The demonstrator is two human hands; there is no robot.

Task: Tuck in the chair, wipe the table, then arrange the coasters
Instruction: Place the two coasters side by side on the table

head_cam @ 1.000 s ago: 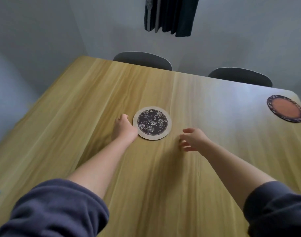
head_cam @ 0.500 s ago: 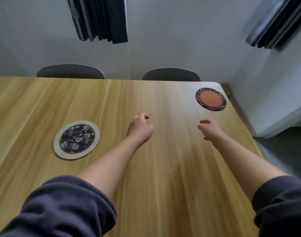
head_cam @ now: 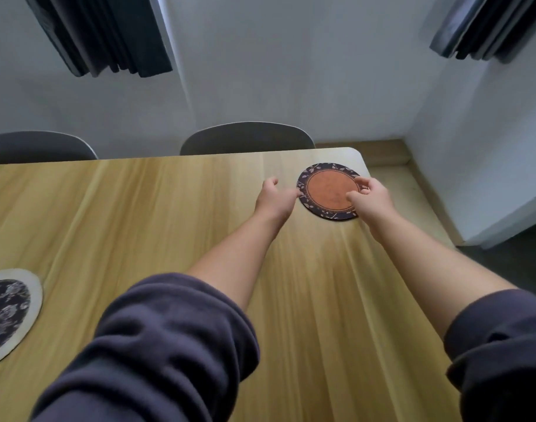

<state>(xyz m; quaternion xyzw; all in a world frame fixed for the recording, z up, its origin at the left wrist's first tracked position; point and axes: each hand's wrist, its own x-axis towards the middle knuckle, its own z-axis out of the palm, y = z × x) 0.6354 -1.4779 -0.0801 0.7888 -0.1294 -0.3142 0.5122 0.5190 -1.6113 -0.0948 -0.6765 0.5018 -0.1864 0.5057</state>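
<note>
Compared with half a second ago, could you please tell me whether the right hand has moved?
Yes. The right hand has gone forward along the table, from short of the orange coaster to its right edge.

Both arms are stretched out forward and off to the right, sleeves (head_cam: 157, 345) bunched up around the elbows so the forearms are bare. The left hand (head_cam: 275, 197) is knuckles-up, fingers (head_cam: 271, 181) loosely curled, thumb pointing right with its tip at the left rim of the coaster (head_cam: 327, 191). It looks like it's touching, but honestly that's hard to tell from this angle. The right hand (head_cam: 371, 197) sits across from it on the other side, thumb laid on top, fingers curled over the right rim, pinching it. Both wrists are pretty straight, hands about level with each other.
</note>
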